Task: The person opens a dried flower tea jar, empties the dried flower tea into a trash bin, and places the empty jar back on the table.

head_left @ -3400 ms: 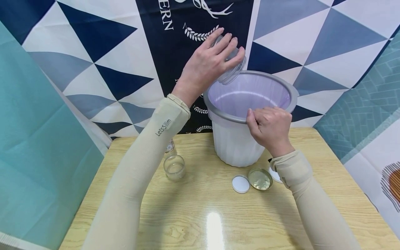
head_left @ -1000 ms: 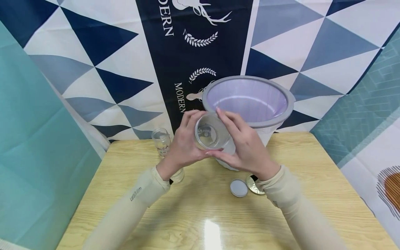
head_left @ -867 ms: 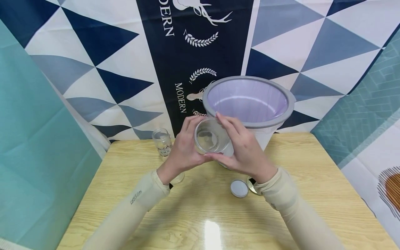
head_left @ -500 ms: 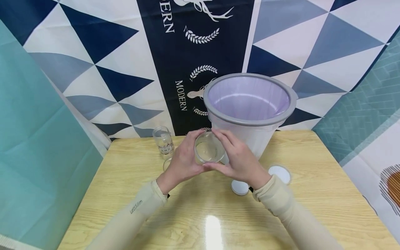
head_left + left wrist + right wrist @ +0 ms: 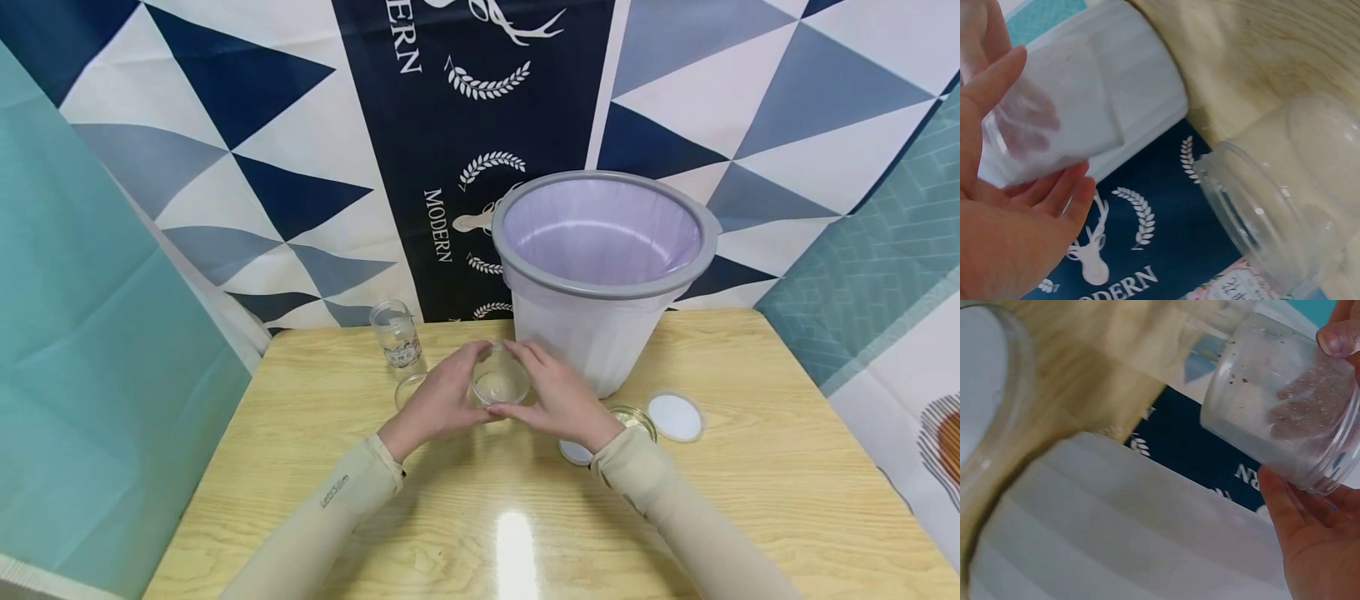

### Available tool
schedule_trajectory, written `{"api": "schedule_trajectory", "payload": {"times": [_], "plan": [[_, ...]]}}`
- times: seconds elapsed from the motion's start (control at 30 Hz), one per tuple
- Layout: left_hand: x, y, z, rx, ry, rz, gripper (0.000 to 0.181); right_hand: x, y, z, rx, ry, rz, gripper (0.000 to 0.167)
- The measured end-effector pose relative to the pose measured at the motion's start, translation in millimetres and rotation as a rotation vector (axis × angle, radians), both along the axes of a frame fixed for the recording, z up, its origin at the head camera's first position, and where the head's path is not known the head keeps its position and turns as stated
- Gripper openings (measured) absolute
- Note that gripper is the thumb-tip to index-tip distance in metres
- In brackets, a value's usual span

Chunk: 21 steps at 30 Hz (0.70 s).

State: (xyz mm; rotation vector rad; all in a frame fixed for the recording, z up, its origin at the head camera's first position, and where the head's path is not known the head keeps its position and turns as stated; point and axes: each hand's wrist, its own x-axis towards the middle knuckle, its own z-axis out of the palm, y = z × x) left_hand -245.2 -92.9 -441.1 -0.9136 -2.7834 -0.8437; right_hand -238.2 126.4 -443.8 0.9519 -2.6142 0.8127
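Observation:
A clear, wide-mouthed jar [image 5: 500, 379] is held between both hands in front of the bucket, its mouth facing up. My left hand [image 5: 441, 400] grips its left side and my right hand [image 5: 557, 393] its right side, fingers behind and thumbs in front. Small dark specks cling to the wall of this jar [image 5: 1254, 381] in the right wrist view. Whether its base touches the table cannot be told. Behind the left hand stand a clear jar with a printed label [image 5: 402, 350] and another clear jar [image 5: 408, 388], partly hidden by that hand.
A white bucket [image 5: 577, 337] with a grey rim and lilac inside stands at the table's back, right of centre. On the wooden table [image 5: 420, 533] lie a white lid [image 5: 675, 417], a gold lid [image 5: 636, 419] and a smaller white lid [image 5: 574, 452], partly behind the right forearm.
Earliest, the left hand tipped the jar over the bucket while the right fist was at its rim. Later both hands held the jar before the bucket, and they have since lowered it towards the table.

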Motion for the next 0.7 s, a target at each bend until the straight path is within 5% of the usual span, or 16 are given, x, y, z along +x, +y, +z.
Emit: {"api": "schedule_trajectory", "payload": {"times": [0.2,0.7], "plan": [[-7.3,2.1,-7.4,-0.118,-0.105,0.017,0.097,-6.5,-2.2,-18.2,0.048,-0.123,-0.027,0.098],[-12.9,11.1,-19.1,-0.441,0.004,0.067,0.093,-17.7,-7.8,-36.9,0.144,-0.159,-0.048,0.098]]}}
